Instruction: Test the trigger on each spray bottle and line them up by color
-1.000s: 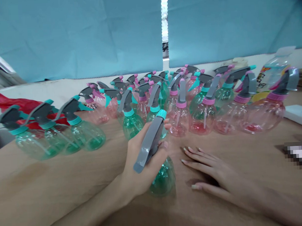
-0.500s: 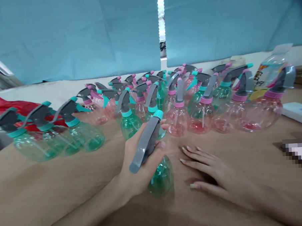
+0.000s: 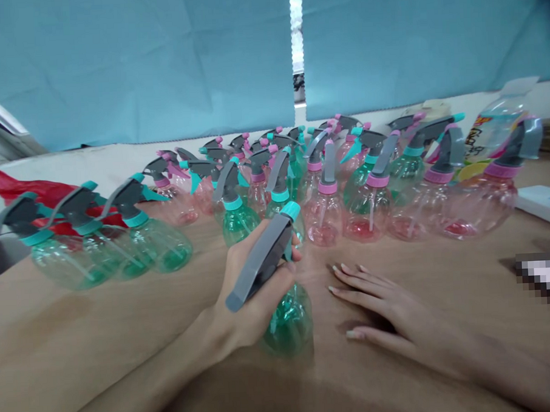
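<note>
My left hand (image 3: 253,286) is wrapped round the neck of a green spray bottle (image 3: 290,327), below its grey trigger head with a turquoise nozzle. Its round, see-through body shows under my fingers, near the front of the table; part of the neck is hidden by the hand. Fingers spread, my right hand (image 3: 384,307) lies on the wooden tabletop to the right of that bottle and holds nothing. Just beyond both hands stand more spray bottles, among them a green one (image 3: 239,223) and a pink one (image 3: 325,221).
Three green spray bottles (image 3: 165,244) stand at the left, before a red plastic bag (image 3: 42,195). Several pink and green ones fill the back. At the right are a large labelled bottle (image 3: 499,123), a white box-like object (image 3: 541,203) and a pixelated flat object (image 3: 549,279).
The held green spray bottle's head has shifted slightly left and down in view, with my left hand still round its neck. My right hand stays in place on the table.
</note>
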Available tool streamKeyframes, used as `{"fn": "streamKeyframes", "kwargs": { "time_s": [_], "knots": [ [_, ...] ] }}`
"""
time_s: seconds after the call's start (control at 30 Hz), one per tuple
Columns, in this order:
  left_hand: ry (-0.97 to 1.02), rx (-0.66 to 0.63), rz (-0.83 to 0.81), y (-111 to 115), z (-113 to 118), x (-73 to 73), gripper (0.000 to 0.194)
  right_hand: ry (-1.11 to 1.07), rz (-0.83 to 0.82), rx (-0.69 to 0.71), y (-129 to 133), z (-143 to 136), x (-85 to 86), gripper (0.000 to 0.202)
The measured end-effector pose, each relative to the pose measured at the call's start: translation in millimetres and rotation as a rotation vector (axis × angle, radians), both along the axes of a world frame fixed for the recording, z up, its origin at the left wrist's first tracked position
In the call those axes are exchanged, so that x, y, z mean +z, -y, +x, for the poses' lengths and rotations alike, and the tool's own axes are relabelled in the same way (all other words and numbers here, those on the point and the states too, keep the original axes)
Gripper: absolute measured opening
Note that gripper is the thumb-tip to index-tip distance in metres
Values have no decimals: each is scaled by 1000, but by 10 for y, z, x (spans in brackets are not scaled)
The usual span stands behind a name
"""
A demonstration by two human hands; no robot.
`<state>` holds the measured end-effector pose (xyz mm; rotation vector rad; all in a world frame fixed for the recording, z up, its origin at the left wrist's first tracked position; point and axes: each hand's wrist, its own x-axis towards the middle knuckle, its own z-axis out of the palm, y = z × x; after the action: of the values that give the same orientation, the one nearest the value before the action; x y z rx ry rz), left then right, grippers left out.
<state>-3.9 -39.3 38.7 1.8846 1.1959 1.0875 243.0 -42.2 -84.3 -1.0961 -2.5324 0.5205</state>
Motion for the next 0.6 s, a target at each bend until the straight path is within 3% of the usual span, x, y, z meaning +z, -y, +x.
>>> {"fn": "streamKeyframes", "kwargs": {
  "time_s": [0.1,0.33,0.6],
  "knots": [
    [-27,17,5,-1,-22,-18,12,-11,-3,5,-4,0,-5,60],
    [-23,27,8,-25,9,-57,40,-32,4,2,-8,2,-13,61],
    [-28,28,63,-36,64,-59,38,6,4,-1,-6,6,-5,62]
  ]
}}
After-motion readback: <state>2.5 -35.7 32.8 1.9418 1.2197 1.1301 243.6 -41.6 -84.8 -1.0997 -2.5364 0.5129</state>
